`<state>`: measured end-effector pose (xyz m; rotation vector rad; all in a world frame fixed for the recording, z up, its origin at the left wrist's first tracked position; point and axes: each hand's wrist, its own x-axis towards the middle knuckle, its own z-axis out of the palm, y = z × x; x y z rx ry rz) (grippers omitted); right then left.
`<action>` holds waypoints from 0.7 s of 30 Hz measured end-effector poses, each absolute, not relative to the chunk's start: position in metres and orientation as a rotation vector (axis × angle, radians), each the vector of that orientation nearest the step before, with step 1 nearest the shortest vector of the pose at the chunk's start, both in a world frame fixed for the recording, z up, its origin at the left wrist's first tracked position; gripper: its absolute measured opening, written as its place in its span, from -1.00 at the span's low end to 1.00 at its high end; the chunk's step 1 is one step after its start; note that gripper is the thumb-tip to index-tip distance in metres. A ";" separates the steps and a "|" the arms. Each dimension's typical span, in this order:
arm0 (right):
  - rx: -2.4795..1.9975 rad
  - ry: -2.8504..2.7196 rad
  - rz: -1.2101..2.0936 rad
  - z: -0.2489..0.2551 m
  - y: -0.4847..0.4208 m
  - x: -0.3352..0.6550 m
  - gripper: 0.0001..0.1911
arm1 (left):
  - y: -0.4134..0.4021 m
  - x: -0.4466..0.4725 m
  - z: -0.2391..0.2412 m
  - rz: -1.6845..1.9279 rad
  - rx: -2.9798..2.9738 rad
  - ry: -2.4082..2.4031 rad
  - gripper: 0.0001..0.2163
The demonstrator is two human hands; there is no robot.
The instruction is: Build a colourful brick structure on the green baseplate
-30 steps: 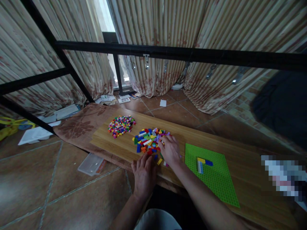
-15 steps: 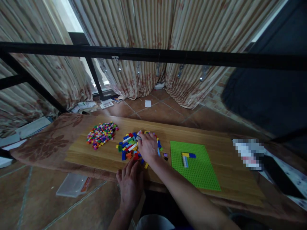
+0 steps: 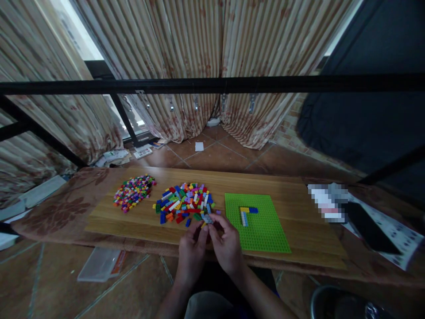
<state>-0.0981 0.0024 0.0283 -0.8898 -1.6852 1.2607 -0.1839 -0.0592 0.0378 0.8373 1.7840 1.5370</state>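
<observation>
Drawn back from the larger pile of building bricks point(image 3: 181, 204) since half a second ago, the right hand point(image 3: 214, 223) is now brought beside the left.

At far left, small bricks point(image 3: 134, 192) are heaped on the wooden tabletop point(image 3: 299, 230); next, the larger pile is spread. At its near edge the left hand point(image 3: 201, 229) is held, fingers bent, by a yellow brick point(image 3: 203, 225); whether either brick is gripped by it cannot be told. Between both hands' fingertips a grey brick point(image 3: 207, 218) is seen, pinched by the right. Farther right, a green baseplate point(image 3: 265, 235) is laid, with yellow, blue and pale bricks point(image 3: 244, 218) set on it.
</observation>
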 end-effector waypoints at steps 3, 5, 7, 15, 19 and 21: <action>-0.877 -1.781 1.301 0.034 0.004 -0.083 -0.73 | -0.066 -0.175 0.039 1.412 1.000 1.952 -0.71; -0.891 -1.827 1.296 0.037 0.004 -0.076 -0.74 | -0.071 -0.169 0.040 1.327 1.135 2.041 -0.72; -0.920 -1.833 1.264 0.037 0.003 -0.071 -0.76 | -0.074 -0.163 0.042 1.260 1.253 2.101 -0.73; -1.130 -1.644 1.176 0.020 -0.009 -0.058 -0.76 | -0.071 -0.138 0.035 1.084 1.545 2.330 -0.79; -1.221 -1.613 1.098 0.020 -0.011 -0.048 -0.74 | -0.064 -0.127 0.030 1.086 1.617 2.325 -0.80; -1.235 -1.655 1.034 0.021 -0.011 -0.043 -0.73 | -0.061 -0.122 0.032 1.094 1.601 2.309 -0.80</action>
